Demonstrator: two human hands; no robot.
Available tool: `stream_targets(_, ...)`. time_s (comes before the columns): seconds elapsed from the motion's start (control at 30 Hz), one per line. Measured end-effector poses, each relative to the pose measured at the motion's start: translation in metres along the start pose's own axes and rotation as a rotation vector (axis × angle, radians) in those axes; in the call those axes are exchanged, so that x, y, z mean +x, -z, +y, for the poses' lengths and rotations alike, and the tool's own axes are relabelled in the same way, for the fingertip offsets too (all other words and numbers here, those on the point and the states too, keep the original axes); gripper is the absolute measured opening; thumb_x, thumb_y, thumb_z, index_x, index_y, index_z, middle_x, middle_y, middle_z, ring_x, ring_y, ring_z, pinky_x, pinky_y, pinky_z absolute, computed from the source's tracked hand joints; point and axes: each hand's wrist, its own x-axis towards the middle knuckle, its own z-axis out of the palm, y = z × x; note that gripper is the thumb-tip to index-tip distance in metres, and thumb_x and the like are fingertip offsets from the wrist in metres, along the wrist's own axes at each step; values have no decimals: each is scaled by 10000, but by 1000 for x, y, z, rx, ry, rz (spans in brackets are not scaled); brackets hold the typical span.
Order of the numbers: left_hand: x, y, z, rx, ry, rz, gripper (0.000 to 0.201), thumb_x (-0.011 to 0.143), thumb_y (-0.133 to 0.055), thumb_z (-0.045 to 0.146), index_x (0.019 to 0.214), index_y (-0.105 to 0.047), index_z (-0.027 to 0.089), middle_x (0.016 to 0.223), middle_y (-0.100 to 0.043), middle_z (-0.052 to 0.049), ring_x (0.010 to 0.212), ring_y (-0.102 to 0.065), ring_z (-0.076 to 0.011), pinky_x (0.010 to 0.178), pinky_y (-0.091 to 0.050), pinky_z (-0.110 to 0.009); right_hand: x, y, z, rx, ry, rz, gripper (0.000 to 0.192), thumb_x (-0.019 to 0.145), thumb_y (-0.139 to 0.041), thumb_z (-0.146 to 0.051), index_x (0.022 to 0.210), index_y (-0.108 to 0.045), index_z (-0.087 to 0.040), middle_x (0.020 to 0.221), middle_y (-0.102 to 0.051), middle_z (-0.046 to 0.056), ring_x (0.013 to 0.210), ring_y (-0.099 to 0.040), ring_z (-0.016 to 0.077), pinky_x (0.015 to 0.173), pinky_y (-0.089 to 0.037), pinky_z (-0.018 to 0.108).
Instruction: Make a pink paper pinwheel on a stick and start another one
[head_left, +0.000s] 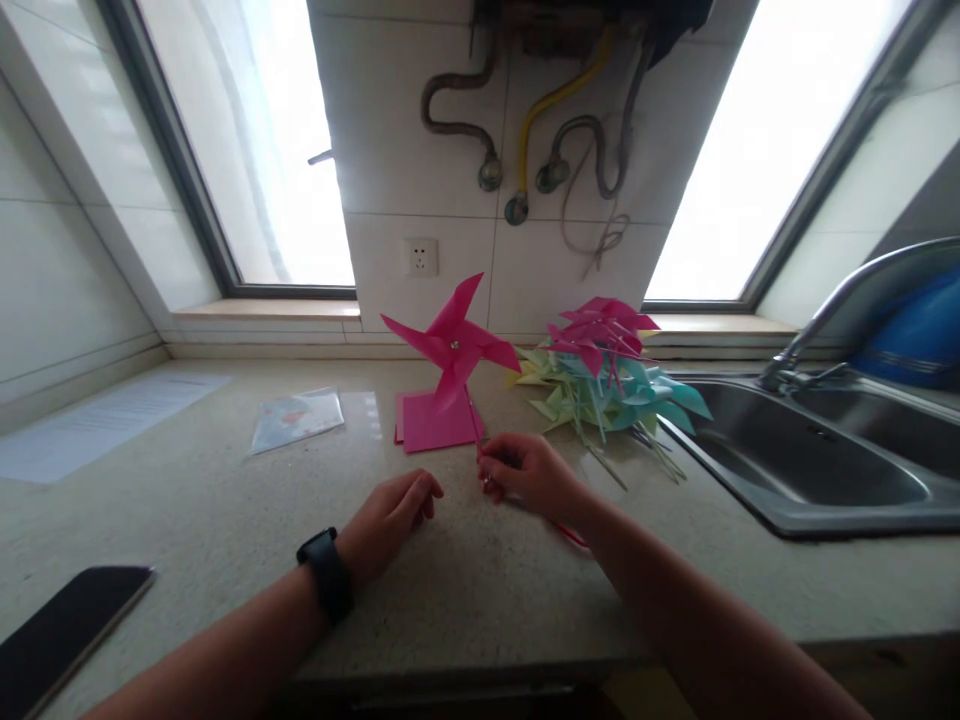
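A tiled wall (390, 120) with two bright windows stands behind a pale tabletop (480, 600), where a stack of pink paper squares (442, 428) lies. The right hand (525, 468), near the right corner of this stack, has its fingers pinched narrow on the stick (478, 425) of a pink pinwheel (455, 345). The pinwheel stands up over the stack; it is held low, probably so that its blades stay free. The left hand (401, 505), in front of the stack, has its fingers curled inward, and no thing is visible in them. To the right of the stack, other pinwheels (630, 390) lie in a heap, maybe to leave working room. To its left is a clear packet (298, 418), apart from both hands.
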Motion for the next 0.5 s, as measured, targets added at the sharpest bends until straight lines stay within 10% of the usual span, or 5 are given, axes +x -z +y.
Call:
stream_targets(0.37,6,3,-4,314,-43,-69,400,964,-452,504,832,-648,181,667,-561,-11,624,-497,-186,597,-360,-282,-14,152,-44,-259,29,605,296,906,-664,-437,863,-667,-144,731,-650,11,576,-589,117,549,-522,263)
stream_targets(0.5,8,4,-7,379,-45,-93,358,955,-452,463,838,-642,183,681,-569,-10,639,-505,-187,608,-368,-283,-8,204,-51,-375,-102,684,322,976,-617,-364,1228,-615,-163,1202,-649,87,993,-666,216,838,-580,413)
